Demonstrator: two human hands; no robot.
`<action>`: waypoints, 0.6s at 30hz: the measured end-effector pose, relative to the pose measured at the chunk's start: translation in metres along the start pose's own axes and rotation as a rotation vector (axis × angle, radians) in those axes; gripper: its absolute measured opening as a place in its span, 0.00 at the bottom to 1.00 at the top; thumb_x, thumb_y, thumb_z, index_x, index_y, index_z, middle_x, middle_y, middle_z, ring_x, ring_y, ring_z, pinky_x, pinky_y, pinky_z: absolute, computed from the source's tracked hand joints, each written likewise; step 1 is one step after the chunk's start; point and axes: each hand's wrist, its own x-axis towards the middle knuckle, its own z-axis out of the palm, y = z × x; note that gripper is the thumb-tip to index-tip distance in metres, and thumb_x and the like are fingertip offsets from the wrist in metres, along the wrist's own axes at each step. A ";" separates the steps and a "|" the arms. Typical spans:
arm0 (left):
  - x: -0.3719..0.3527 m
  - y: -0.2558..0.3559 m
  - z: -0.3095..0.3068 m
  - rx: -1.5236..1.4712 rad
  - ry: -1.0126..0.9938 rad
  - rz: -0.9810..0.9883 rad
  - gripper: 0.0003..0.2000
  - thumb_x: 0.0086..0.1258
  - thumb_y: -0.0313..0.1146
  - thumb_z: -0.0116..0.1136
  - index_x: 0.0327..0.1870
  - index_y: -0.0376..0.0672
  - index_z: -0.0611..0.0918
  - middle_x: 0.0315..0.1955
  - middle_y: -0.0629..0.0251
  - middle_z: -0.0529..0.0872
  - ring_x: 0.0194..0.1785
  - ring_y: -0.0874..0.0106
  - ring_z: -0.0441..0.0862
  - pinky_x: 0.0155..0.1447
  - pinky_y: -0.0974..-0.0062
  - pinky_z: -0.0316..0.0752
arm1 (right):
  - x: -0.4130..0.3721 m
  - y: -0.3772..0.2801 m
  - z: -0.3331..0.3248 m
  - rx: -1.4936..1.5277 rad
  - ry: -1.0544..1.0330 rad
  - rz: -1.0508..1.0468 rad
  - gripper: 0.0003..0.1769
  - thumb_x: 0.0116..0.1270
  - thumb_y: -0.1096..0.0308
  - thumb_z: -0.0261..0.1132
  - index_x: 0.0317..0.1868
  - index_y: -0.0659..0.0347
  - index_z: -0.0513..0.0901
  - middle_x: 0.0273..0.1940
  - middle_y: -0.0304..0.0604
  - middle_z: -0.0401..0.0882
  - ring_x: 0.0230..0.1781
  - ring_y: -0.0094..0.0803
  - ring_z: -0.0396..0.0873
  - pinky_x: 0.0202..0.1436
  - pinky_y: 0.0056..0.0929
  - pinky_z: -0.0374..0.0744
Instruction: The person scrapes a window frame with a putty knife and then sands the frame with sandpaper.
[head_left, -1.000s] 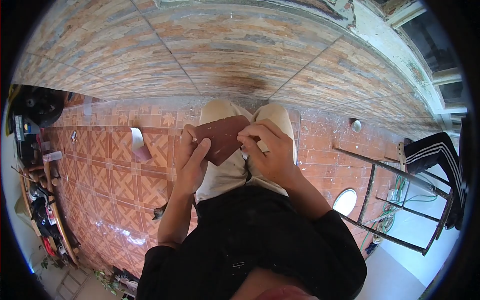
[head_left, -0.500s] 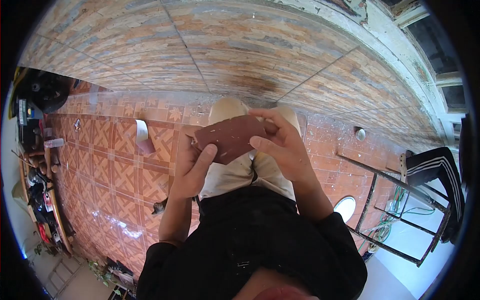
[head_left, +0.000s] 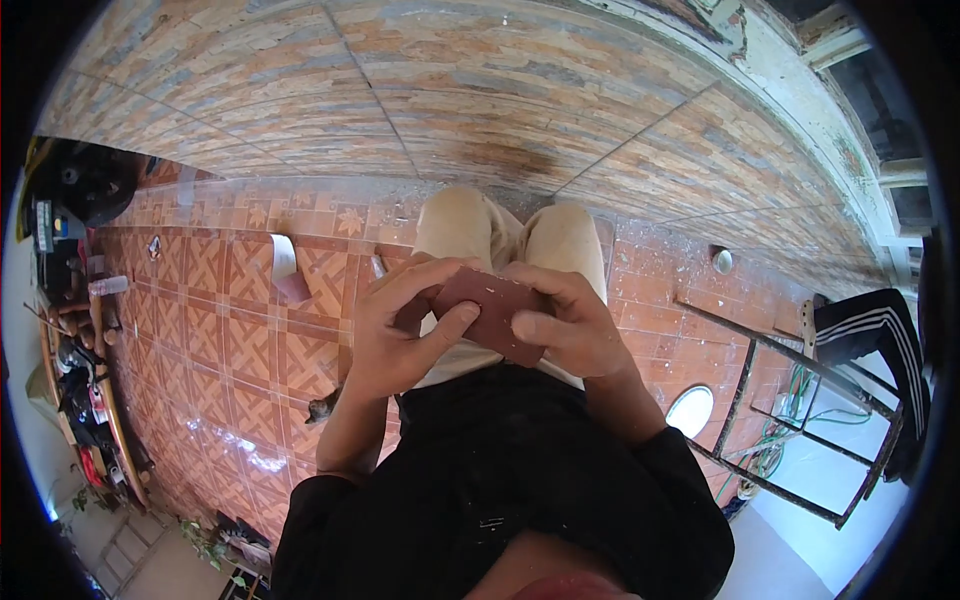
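Note:
A small piece of reddish-brown sandpaper (head_left: 490, 312) is held between both hands above my lap. It tilts down towards the right, and a few pale specks mark its face. My left hand (head_left: 405, 330) grips the left end, thumb on top and fingers behind. Around the right end is my right hand (head_left: 580, 330), its thumb pressing on the near face and its fingers bent behind the upper edge. The sheet hides some fingertips. Beneath it are my knees in beige trousers (head_left: 558, 240).
A curled white and reddish sheet (head_left: 287, 268) lies on the tiled floor (head_left: 250, 330) to the left. At right are a metal frame (head_left: 745, 400), a white round object (head_left: 690, 411), a small can (head_left: 722, 262) and a person's leg (head_left: 870, 335). The tiled wall (head_left: 480, 100) rises ahead.
The sandpaper has turned from sloping up at the right to sloping down, and looks smaller. My left hand has shifted right along it, and the sheet has come slightly closer to my body.

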 end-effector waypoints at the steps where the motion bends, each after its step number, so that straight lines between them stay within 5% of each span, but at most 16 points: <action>1: 0.001 -0.001 0.002 -0.010 0.005 0.012 0.23 0.66 0.14 0.66 0.63 0.33 0.79 0.54 0.52 0.83 0.54 0.70 0.84 0.53 0.75 0.80 | 0.001 0.000 0.003 0.002 0.006 -0.004 0.17 0.69 0.73 0.71 0.55 0.70 0.82 0.43 0.41 0.85 0.42 0.23 0.81 0.50 0.22 0.79; 5: 0.000 0.002 0.010 0.033 0.072 -0.037 0.24 0.65 0.14 0.67 0.63 0.33 0.79 0.53 0.54 0.82 0.54 0.69 0.83 0.52 0.73 0.80 | -0.003 -0.003 0.016 -0.166 0.170 -0.195 0.13 0.71 0.73 0.70 0.53 0.70 0.86 0.42 0.42 0.87 0.40 0.23 0.83 0.45 0.20 0.80; 7: -0.001 -0.005 0.014 0.161 0.168 0.249 0.23 0.62 0.14 0.69 0.60 0.37 0.83 0.54 0.52 0.83 0.55 0.63 0.84 0.53 0.70 0.80 | -0.009 -0.005 0.019 -0.212 0.202 -0.255 0.12 0.72 0.74 0.70 0.53 0.70 0.87 0.42 0.42 0.88 0.40 0.23 0.83 0.44 0.19 0.80; 8: 0.000 -0.006 0.014 0.160 0.167 0.244 0.23 0.62 0.14 0.69 0.60 0.37 0.83 0.54 0.52 0.83 0.55 0.63 0.84 0.53 0.70 0.80 | -0.012 -0.007 0.019 -0.214 0.204 -0.233 0.14 0.72 0.75 0.69 0.55 0.69 0.86 0.43 0.43 0.89 0.40 0.23 0.84 0.44 0.19 0.81; 10: 0.009 0.005 0.015 0.523 0.104 0.435 0.22 0.57 0.13 0.69 0.54 0.40 0.87 0.56 0.52 0.83 0.55 0.57 0.84 0.55 0.66 0.80 | -0.016 -0.012 0.021 -0.213 0.211 -0.208 0.15 0.72 0.77 0.69 0.57 0.68 0.86 0.43 0.44 0.90 0.41 0.22 0.84 0.44 0.18 0.81; 18: 0.016 0.013 0.023 0.677 0.114 0.502 0.21 0.54 0.13 0.67 0.51 0.39 0.88 0.54 0.55 0.87 0.56 0.55 0.86 0.57 0.61 0.81 | -0.021 -0.027 0.023 -0.444 0.153 -0.290 0.15 0.75 0.78 0.64 0.59 0.68 0.85 0.45 0.46 0.90 0.43 0.21 0.84 0.46 0.19 0.81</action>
